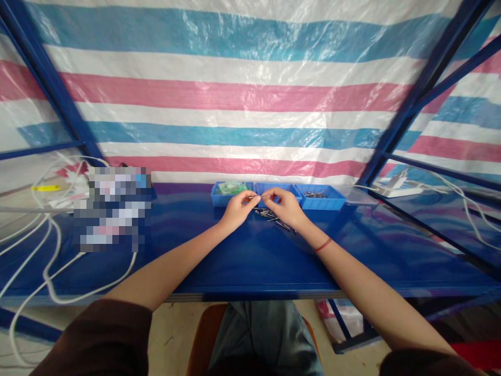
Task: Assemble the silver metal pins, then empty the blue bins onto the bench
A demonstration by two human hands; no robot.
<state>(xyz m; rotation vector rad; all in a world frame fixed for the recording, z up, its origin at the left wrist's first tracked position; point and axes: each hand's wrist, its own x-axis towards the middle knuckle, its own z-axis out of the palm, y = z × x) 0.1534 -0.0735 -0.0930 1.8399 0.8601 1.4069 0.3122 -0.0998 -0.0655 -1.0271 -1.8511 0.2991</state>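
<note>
My left hand (pixel 238 211) and my right hand (pixel 287 207) meet fingertip to fingertip just in front of the blue bins. Each pinches thumb against forefinger. A thin sliver of something shows between them, too small to name. Beneath and beside my right hand lies a loose pile of thin dark metal pieces (pixel 282 224), like short rods or pins. Behind my left hand stands a blue bin (pixel 219 200) with green and clear plastic packets (pixel 231 187). The middle blue bin (pixel 274 186) is partly covered by my right hand. The right blue bin (pixel 326 202) holds small metal pieces (pixel 314 195).
White cables (pixel 58 261) loop over the left of the blue table (pixel 188 261), beside a blurred-out patch (pixel 113 214). A clear plastic lid or tray (pixel 358 196) lies right of the bins. A white power strip (pixel 395 189) sits farther right. Blue frame posts flank a striped sheet (pixel 235 94).
</note>
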